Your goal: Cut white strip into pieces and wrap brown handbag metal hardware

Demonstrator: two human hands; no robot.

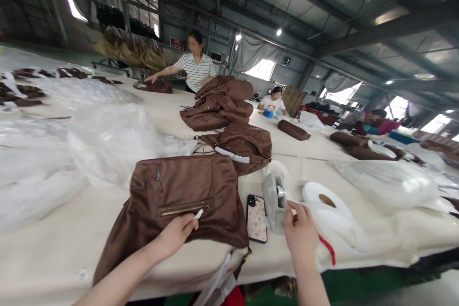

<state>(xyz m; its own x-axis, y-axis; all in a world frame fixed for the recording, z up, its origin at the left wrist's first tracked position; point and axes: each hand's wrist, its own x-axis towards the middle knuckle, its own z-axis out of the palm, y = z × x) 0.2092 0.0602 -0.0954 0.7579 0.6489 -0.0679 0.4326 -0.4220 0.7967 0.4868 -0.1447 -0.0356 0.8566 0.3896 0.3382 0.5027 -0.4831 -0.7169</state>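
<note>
A brown bag (pixel 186 177) lies flat in front of me, its gold zipper (pixel 179 209) facing up. My left hand (pixel 181 232) rests over the bag's lower part. Its fingers pinch a small white-wrapped zipper pull (pixel 199 213) at the zipper's right end. To the right, a grey tape dispenser (pixel 275 201) stands on the table. My right hand (pixel 300 229) is closed at its front edge, thumb and fingers pinching a whitish end of tape (pixel 294 211). A phone (pixel 256 220) in a patterned case lies between the bag and the dispenser.
A white roll (pixel 315 196) with loose strip lies right of the dispenser, near a red ribbon (pixel 327 248). More brown bags (pixel 222 105) are piled behind. Clear plastic (pixel 111 143) covers the left side. A person in a striped shirt (pixel 195 69) reaches across the table; another sits farther back.
</note>
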